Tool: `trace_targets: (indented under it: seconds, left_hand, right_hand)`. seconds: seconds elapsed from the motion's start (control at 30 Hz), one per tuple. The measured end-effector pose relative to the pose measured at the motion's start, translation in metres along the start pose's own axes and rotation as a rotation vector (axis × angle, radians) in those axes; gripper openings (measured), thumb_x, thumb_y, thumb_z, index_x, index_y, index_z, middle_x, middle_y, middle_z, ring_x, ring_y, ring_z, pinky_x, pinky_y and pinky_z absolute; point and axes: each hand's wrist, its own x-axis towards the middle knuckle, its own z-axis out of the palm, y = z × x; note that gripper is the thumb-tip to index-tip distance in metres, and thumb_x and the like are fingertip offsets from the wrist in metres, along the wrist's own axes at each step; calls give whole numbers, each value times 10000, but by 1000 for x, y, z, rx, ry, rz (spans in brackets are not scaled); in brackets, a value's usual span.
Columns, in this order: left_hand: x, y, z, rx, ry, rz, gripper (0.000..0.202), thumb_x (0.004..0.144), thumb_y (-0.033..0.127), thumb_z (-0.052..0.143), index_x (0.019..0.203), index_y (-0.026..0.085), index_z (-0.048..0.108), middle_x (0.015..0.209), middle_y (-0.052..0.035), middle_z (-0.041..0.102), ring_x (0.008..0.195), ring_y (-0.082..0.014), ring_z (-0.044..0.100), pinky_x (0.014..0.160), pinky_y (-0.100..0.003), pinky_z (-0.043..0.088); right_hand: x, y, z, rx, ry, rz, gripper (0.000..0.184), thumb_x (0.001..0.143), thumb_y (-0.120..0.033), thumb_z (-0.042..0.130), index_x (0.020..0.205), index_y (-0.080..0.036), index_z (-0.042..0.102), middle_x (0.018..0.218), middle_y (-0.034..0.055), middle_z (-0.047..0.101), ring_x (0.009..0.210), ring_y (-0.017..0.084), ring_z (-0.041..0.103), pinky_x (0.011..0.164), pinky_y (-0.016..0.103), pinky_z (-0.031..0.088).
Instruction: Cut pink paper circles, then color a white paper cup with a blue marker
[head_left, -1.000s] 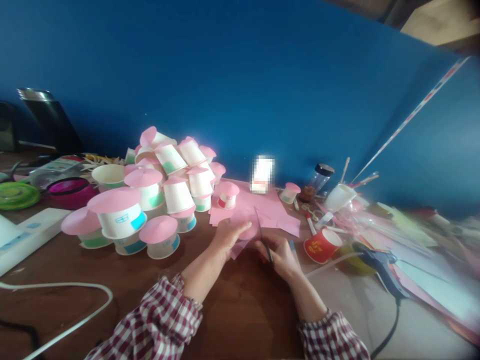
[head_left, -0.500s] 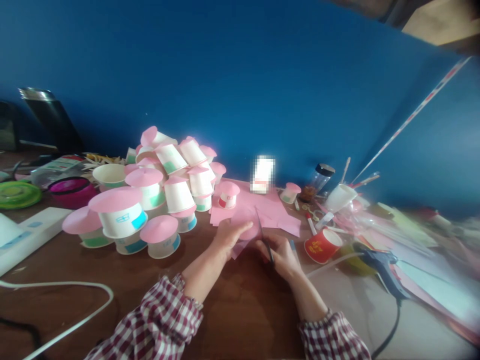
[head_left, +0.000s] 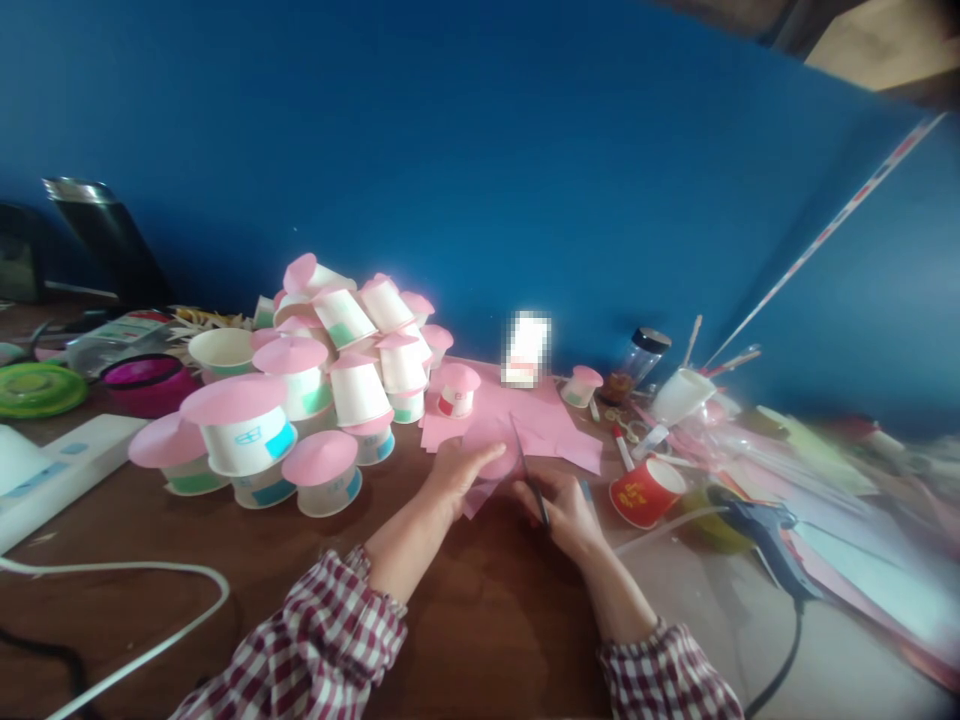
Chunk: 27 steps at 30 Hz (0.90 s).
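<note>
My left hand (head_left: 466, 468) pinches a piece of pink paper (head_left: 499, 452), its thumb lying on top. In my right hand (head_left: 559, 505) is a pair of scissors (head_left: 534, 485), the fingers closed round the handles. The blades point away from me and lie at the right edge of the paper piece. Whether the blades are apart is too blurred to tell. Beneath and behind it lie pink sheets (head_left: 551, 405) on the table. A small paper cup with a pink cone top (head_left: 456, 390) stands on the sheets.
Several white paper cups with pink tops (head_left: 360, 390) are piled at left. To the right are a red paper cup (head_left: 646, 492), a glue gun (head_left: 772, 540), a marker (head_left: 624, 448) and a lidded jar (head_left: 637, 365). A power strip (head_left: 75, 465) and white cable (head_left: 172, 568) lie at far left.
The view has shifted very slightly. Both hands, the pink paper and the scissors stay in nearly the same place.
</note>
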Motion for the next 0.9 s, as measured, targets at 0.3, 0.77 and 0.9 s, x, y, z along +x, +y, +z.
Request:
trace_targets:
  seconds: [0.3,0.77,0.9]
  left_hand:
    - [2,-2,-1,62,-56,47,464,559,367,780,894,69,659,863,-166,698,795,-295,658,655,-374,520]
    - [5,-5,-3,7,-23,54,484,511,367,808,872,78,664,810,-146,703,740,-280,665,629,-367,519]
    - [4,-3,-2,4,-30,39,470,517,365,807,862,79,663,808,-147,702,739,-277,665,627,-371,522]
  right_hand:
    - [1,0,0,-19,1,-2,356,745,-479,610,724,-127,664,479,-24,483,433,86,411,410,193,347]
    - [2,2,0,-32,5,-1,350,750,-476,601,708,-133,657,471,-27,471,426,86,402,404,196,324]
    - [1,6,2,-36,12,-3,350,756,-480,599,686,-139,638,459,-38,454,407,80,395,394,191,306]
